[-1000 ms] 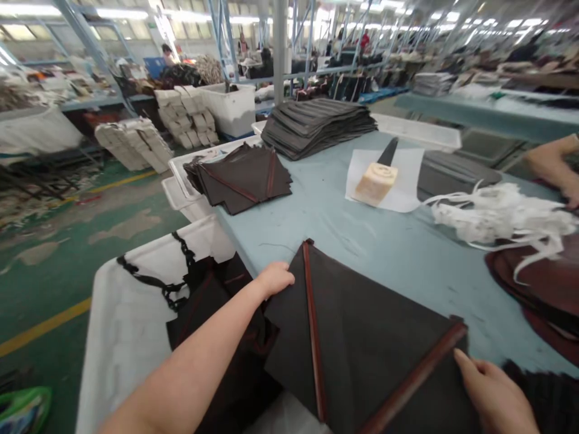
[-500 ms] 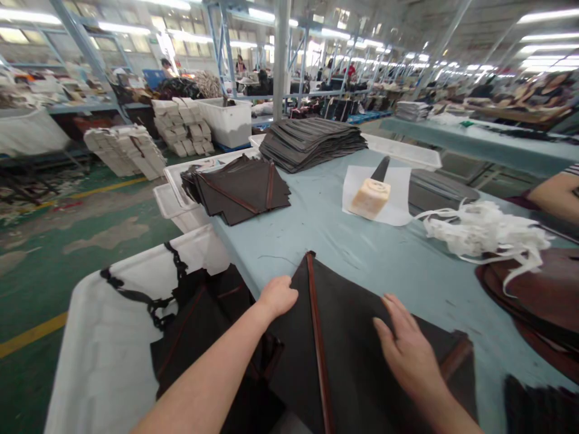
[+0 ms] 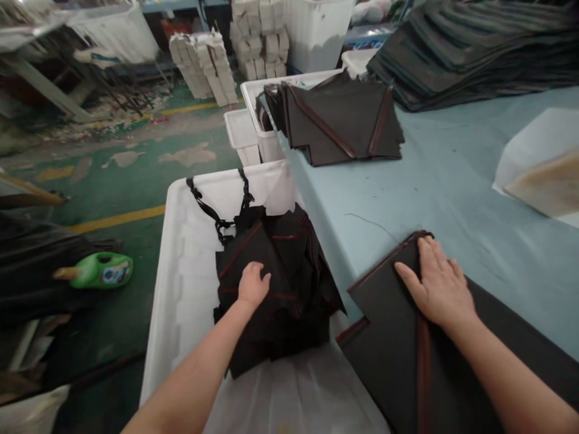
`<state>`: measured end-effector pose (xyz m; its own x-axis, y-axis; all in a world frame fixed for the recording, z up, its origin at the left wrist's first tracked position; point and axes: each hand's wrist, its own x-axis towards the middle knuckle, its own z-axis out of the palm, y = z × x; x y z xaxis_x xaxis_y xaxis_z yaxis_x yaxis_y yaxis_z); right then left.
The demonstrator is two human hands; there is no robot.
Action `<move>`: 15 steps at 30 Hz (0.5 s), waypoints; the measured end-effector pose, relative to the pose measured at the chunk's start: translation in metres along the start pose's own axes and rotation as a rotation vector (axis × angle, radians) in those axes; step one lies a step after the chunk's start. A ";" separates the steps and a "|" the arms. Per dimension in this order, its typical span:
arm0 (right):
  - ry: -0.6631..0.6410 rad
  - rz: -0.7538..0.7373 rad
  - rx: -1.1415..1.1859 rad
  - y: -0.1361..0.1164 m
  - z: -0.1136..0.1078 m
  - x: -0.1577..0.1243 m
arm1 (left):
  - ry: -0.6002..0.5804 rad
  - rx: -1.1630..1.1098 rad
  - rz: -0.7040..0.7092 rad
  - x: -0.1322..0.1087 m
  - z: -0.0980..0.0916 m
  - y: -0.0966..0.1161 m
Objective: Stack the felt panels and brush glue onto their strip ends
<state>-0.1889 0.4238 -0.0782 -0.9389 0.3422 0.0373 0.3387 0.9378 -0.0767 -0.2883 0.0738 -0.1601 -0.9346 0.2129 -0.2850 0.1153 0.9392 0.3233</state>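
My right hand lies flat, fingers stretched out, on a dark fabric or leather-like panel with a reddish-brown strip running down it. That panel rests on the light blue tabletop, and its left side hangs past the table's edge. To the left, my left hand is over a pile of similar dark pieces with reddish lines. Its thumb stands apart from the curled fingers, and nothing shows between them. Whether it touches the pile I cannot tell. A white plastic bin holds the pile.
A stack of dark panels overhangs the table's far left corner, with a taller dark stack behind it. A pale block sits on white paper at the right. On the floor side lies a green bottle. Black straps drape over the bin wall.
My left hand has left the panel on the table and moved over the bin. My right hand has shifted to the panel's upper corner. The view has turned left and down.
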 end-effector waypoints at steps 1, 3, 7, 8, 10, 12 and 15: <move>-0.004 0.005 -0.007 0.000 0.000 0.000 | -0.079 0.019 -0.015 0.001 0.020 -0.023; -0.004 0.009 -0.010 0.000 0.001 0.000 | -0.223 0.058 -0.036 -0.001 0.061 -0.052; 0.006 -0.010 0.003 0.002 0.003 0.002 | -0.354 0.140 -0.077 -0.005 0.116 -0.063; 0.005 -0.010 0.007 0.003 0.003 0.002 | -0.361 0.154 -0.085 -0.006 0.123 -0.060; 0.001 -0.002 0.014 0.003 0.002 0.002 | -0.365 0.165 -0.080 -0.009 0.130 -0.053; -0.004 0.007 0.017 0.001 0.001 0.002 | -0.357 0.156 -0.045 -0.013 0.131 -0.047; -0.001 0.009 0.009 -0.003 0.000 0.001 | -0.353 0.107 0.027 -0.020 0.126 -0.040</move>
<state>-0.1908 0.4214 -0.0781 -0.9358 0.3508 0.0359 0.3468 0.9340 -0.0864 -0.2316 0.0661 -0.2809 -0.7595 0.2998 -0.5773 0.1903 0.9510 0.2435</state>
